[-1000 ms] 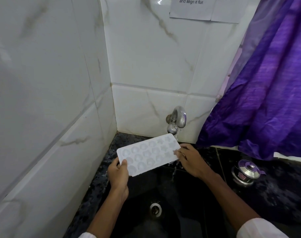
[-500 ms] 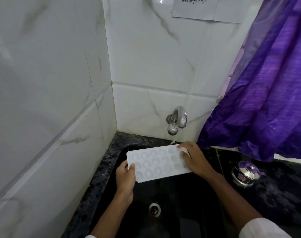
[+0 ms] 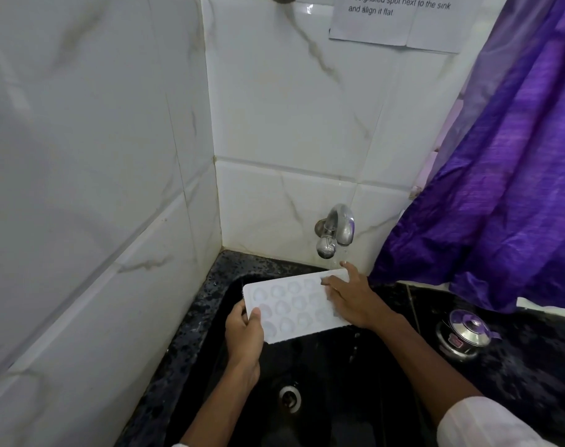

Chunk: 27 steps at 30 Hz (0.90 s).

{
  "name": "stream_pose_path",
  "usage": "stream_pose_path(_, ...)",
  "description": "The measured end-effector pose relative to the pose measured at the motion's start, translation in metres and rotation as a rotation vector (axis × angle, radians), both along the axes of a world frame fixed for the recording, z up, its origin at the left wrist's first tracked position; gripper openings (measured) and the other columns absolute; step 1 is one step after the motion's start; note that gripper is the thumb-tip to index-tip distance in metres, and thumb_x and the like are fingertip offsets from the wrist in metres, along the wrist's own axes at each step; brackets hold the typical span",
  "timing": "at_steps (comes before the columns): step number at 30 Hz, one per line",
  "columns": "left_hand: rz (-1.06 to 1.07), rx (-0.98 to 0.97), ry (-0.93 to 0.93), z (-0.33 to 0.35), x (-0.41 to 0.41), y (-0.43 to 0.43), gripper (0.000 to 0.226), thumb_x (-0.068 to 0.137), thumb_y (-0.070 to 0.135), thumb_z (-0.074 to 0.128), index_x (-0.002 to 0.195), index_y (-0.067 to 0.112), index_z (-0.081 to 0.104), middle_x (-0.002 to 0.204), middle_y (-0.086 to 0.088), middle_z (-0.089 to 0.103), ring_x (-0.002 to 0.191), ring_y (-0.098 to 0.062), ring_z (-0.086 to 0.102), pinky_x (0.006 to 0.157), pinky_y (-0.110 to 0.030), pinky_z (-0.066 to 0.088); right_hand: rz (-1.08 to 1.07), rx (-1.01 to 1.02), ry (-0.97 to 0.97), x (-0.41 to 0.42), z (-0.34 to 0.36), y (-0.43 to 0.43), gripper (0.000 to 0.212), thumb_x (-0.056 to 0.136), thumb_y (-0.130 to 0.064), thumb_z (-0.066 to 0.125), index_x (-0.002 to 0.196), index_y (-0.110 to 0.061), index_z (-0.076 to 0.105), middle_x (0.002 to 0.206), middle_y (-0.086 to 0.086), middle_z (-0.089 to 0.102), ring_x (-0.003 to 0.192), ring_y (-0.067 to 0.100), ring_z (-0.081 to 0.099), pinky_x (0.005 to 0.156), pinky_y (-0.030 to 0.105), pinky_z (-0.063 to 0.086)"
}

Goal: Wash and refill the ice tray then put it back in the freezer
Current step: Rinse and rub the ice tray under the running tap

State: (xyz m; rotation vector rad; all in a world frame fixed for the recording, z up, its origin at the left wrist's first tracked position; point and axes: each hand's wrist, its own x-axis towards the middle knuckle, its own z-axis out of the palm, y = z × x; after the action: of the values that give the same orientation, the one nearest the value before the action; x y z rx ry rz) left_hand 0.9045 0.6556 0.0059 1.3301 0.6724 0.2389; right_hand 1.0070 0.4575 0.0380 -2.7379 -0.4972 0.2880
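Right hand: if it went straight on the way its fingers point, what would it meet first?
The right hand lies on the ice tray; sliding on across it, it would likely reach the tiled back wall left of the tap, though depth is unclear.

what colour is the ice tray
The ice tray is plain white, with pale rounded cavities. The head view, the only one, shows it held over the black sink.

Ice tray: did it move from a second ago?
Yes. The ice tray has dropped lower, away from the tap, and shifted slightly right.
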Motion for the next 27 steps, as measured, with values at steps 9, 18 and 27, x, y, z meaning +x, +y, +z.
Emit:
stream_pose_path(9, 0.005, -0.015, 0.006, -0.002, 0.001, 0.003, 0.025, 0.101, 0.008, 0.046, 0.12, 0.012, 0.062, 0.105, -0.006, 0.072, 0.09, -0.021, 0.071, 0.067, -0.031, 0.056, -0.004, 0.017, -0.049, 0.002, 0.001, 0.005, 0.034, 0.104, -0.034, 0.034, 0.13, -0.029, 0.055, 0.161, 0.005, 0.006, 0.145, 0.035, 0.012, 0.115, 0.048, 0.028)
stream_pose_path(18, 0.055, -0.053, 0.006, -0.001, 0.01, 0.007, 0.028, 0.101, 0.008, 0.046, 0.123, 0.011, 0.063, 0.105, -0.006, 0.071, 0.091, -0.023, 0.071, 0.072, -0.036, 0.059, -0.033, 0.328, -0.113, -0.004, 0.004, -0.005, 0.025, 0.102, -0.015, 0.042, 0.126, -0.02, 0.044, 0.146, 0.0, 0.025, 0.128, 0.011, 0.035, 0.101, 0.017, 0.023)
stream_pose_path(27, 0.058, -0.06, 0.003, 0.005, 0.018, -0.001, 0.025, 0.1, 0.007, 0.046, 0.119, 0.012, 0.063, 0.105, -0.008, 0.071, 0.09, -0.023, 0.071, 0.075, -0.041, 0.061, 0.025, 0.166, -0.128, -0.002, -0.012, -0.011, 0.032, 0.103, -0.028, 0.038, 0.134, -0.023, 0.044, 0.158, 0.004, 0.009, 0.141, 0.024, 0.024, 0.109, 0.025, 0.025)
